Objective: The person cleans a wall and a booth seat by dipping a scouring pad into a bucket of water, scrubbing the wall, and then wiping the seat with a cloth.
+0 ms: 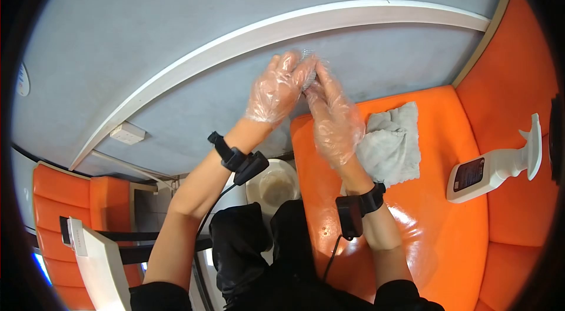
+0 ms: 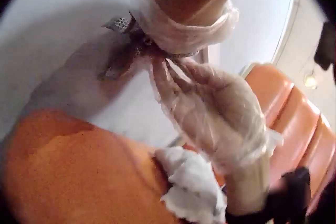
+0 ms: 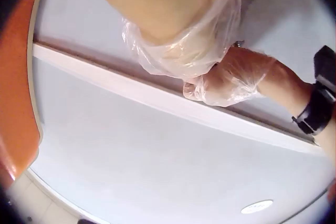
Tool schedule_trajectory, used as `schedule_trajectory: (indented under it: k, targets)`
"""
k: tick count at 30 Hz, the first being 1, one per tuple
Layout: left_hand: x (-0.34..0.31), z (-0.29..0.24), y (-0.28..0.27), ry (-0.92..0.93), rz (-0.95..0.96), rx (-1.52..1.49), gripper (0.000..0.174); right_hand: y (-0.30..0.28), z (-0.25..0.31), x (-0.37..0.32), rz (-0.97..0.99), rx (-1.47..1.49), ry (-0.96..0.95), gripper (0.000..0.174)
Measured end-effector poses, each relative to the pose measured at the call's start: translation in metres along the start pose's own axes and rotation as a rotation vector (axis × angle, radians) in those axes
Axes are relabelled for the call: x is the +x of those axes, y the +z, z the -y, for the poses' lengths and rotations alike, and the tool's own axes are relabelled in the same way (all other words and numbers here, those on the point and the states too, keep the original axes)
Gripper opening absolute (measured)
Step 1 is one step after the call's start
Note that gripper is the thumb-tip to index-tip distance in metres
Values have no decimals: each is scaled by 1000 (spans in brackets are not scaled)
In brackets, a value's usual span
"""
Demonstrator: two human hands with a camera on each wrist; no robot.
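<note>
Both hands wear clear plastic gloves and meet against the grey wall panel (image 1: 194, 34). My left hand (image 1: 294, 69) grips a small silvery mesh scrubber (image 1: 308, 63) held to the wall; the scrubber (image 2: 122, 23) peeks out beside the glove in the left wrist view. My right hand (image 1: 315, 86) reaches up from below, and its fingers (image 2: 167, 77) converge on the scrubber and pinch it. Most of the scrubber is hidden by the two gloves. In the right wrist view the left hand (image 3: 226, 82) shows behind the right glove, and the scrubber is barely visible.
A crumpled grey cloth (image 1: 391, 143) lies on the orange seat (image 1: 424, 234) under my right forearm. A white spray bottle (image 1: 500, 166) lies on the seat at the right. A white bowl (image 1: 273, 184) sits below by the seat's edge. A white curved trim (image 1: 194, 60) crosses the wall.
</note>
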State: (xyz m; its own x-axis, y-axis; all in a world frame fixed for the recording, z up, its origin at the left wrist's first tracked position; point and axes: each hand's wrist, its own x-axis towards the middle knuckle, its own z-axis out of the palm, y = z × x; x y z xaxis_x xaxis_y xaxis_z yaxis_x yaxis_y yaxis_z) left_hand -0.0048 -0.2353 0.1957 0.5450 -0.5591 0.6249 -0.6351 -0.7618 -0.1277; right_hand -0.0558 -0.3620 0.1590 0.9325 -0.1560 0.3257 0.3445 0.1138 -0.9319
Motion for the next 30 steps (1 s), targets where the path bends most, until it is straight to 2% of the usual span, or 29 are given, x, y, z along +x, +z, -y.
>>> schedule_trajectory:
  k: [1,3,4,5,6,7,9,12,13,15,16,17,19,21,22,25,26,27,30]
  targets:
    - [1,-1,1,14,-27,28,48,-2,-5,0,5,-3,5,48]
    - [-10,-7,14,17,49,110,44,-8,-20,3,21,-65,35,47]
    - [-15,-12,15,-31,155,98,44,-7,-24,2,22,-63,33,47]
    - [-17,-15,16,-78,259,87,43,-5,-27,1,2,98,100,47]
    - [-15,-16,13,-80,220,62,40,-3,-19,1,-19,258,164,47]
    - [-12,-14,9,-75,214,64,40,-4,-11,1,-20,258,156,47]
    - [-7,-9,2,-38,36,-46,36,-5,5,-3,4,228,126,49]
    - [-2,-6,3,-15,35,7,37,-6,2,0,10,255,147,49]
    - [-9,-7,13,-34,154,49,41,-7,1,0,13,255,151,49]
    - [-18,-17,17,-57,214,54,42,-9,1,-1,-32,348,328,51]
    - [-19,-20,17,-80,272,58,43,-9,1,-2,-33,347,323,51]
    - [-18,-18,17,-76,267,58,43,-8,1,-2,-37,382,325,50]
    - [-14,-13,10,-32,81,-60,43,-6,1,-3,-41,418,330,50]
    - [-3,-9,1,-31,35,-48,43,-3,3,-4,-3,397,138,54]
    - [0,-8,-2,-35,-12,-39,43,-3,4,-2,-3,397,144,54]
    - [-9,-18,9,-68,116,30,41,-8,7,0,8,355,182,48]
    - [-13,-20,15,-74,180,61,41,-9,9,-1,-15,361,281,49]
    - [-15,-21,17,-71,179,76,39,-9,11,-1,-39,365,379,50]
    - [-12,-16,12,-56,137,-28,38,-12,15,-3,1,353,331,51]
